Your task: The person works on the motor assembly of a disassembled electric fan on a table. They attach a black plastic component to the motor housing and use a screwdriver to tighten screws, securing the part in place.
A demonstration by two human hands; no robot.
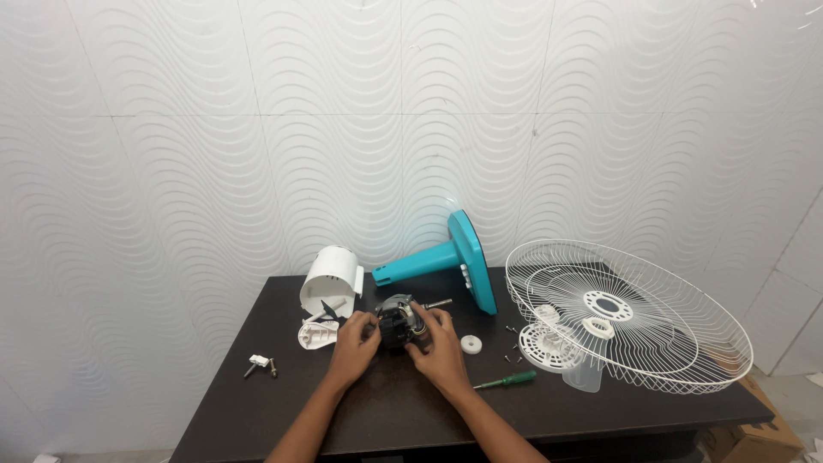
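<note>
Both my hands grip a fan motor [399, 315], a black and metal block with a steel shaft sticking out to the right, on a dark table [283, 403]. My left hand [353, 345] clasps its left side. My right hand [439, 345] wraps its right side, fingers on top. A white motor cover [331, 279] lies just behind the left hand, with a white plastic piece [315, 334] beside it.
A teal fan base and stand [459, 257] lies on its side at the back. White wire fan guards [626, 313] fill the right end. A green screwdriver [507, 380], a white round cap [471, 345], loose screws [513, 353] and small parts [261, 364] lie about.
</note>
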